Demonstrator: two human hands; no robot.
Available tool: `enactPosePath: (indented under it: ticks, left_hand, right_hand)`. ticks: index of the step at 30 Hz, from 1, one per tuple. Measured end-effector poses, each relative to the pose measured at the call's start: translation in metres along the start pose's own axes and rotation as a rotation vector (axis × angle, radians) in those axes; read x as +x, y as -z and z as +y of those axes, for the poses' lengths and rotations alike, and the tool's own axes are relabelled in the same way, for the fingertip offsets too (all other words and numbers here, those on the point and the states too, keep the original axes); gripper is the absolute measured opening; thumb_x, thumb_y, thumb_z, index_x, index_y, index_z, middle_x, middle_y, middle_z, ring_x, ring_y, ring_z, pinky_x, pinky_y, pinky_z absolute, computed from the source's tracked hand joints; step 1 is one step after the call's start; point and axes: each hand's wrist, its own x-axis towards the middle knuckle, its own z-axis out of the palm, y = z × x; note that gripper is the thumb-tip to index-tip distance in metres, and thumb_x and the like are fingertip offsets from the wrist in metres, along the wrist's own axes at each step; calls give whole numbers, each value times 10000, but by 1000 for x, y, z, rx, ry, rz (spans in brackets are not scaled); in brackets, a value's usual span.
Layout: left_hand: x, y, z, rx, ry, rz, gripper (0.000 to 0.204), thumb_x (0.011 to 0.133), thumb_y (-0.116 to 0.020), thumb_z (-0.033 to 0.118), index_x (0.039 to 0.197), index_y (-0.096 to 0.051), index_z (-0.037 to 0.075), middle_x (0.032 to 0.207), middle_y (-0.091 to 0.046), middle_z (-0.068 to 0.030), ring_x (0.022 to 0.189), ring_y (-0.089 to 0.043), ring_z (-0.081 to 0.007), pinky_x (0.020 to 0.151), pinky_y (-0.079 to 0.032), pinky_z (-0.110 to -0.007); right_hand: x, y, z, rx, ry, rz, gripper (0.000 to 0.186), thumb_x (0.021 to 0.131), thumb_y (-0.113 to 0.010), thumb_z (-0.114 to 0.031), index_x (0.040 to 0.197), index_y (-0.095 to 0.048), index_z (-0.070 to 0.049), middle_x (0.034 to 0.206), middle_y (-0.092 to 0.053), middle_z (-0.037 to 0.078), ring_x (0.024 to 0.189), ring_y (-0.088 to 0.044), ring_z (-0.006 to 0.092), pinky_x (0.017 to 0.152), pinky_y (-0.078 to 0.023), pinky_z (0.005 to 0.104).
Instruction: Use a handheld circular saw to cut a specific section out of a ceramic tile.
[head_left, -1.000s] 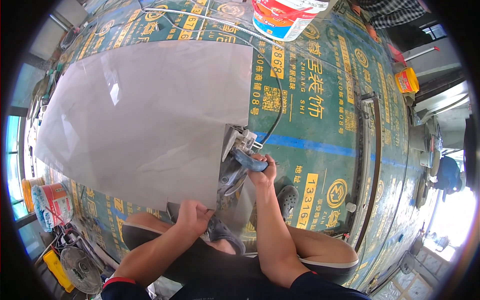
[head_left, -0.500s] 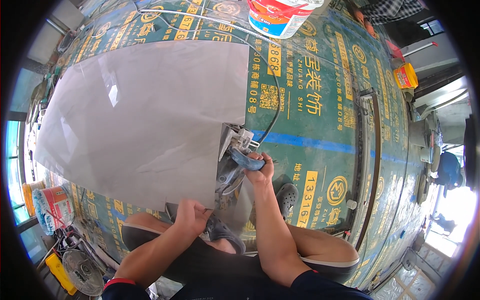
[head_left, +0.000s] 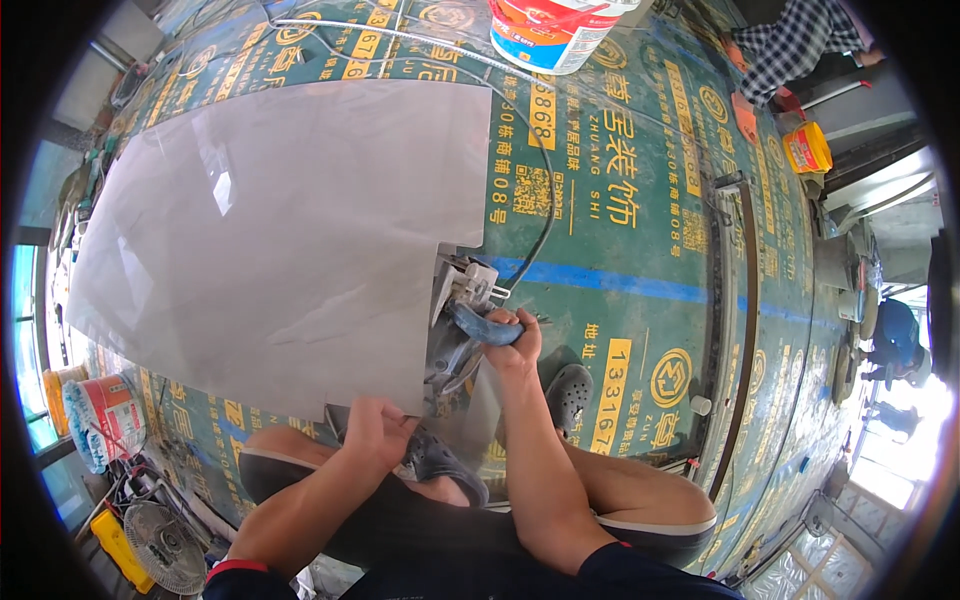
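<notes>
A large glossy grey tile (head_left: 290, 230) lies on the green printed floor covering, with a notch at its right edge. My right hand (head_left: 514, 343) is wrapped round the blue curved handle of a power saw (head_left: 462, 325), which rests against the tile's right edge below the notch. A dark cable runs up from the saw. At the tile's near edge, my left hand (head_left: 384, 432) has its fingers curled on the tile; part of its grip is hidden. Beneath the saw lies a pale strip (head_left: 473, 405), partly covered. My shoes (head_left: 571, 398) are close to both hands.
A white-and-red bucket (head_left: 553, 35) stands beyond the tile, near a pale cable. Another bucket (head_left: 105, 420) and a fan (head_left: 165, 545) are at left. A long dark bar (head_left: 745, 340) lies at right. A person in a checked shirt (head_left: 795, 45) bends near a yellow bucket (head_left: 806, 148).
The whole view has shifted slightly. My hands and the saw keep nearly the same place on the tile. The person in the checked shirt shows more, at the upper right.
</notes>
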Motion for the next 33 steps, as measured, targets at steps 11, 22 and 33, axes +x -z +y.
enactPosePath:
  ticks: [11,22,33]
  left_hand:
    - [14,15,-1,-41,28,-1,569,697,-406,-77,1263,-455,-72,1314,-539,-210,1246,-524,-421,1089,-451,-531]
    - [3,4,-1,20,19,2,568,699,-415,-82,1263,-477,-60,1290,-557,-193,1237,-531,-412,1076,-458,-529]
    - [22,24,-4,19,28,-7,510,717,-418,-75,1221,-499,-69,1309,-556,-205,1253,-515,-415,1083,-446,-521]
  right_hand:
    - [6,0,-5,93,-4,-50,218,832,-547,-190,701,-396,-105,671,-462,46,678,-517,210,764,-488,416]
    - [12,8,-10,103,-73,-86,217,816,-565,-189,698,-402,-109,694,-465,40,691,-514,205,836,-475,443]
    - [2,0,1,183,-102,-60,216,815,-562,-188,695,-401,-108,693,-471,35,690,-502,203,793,-467,420]
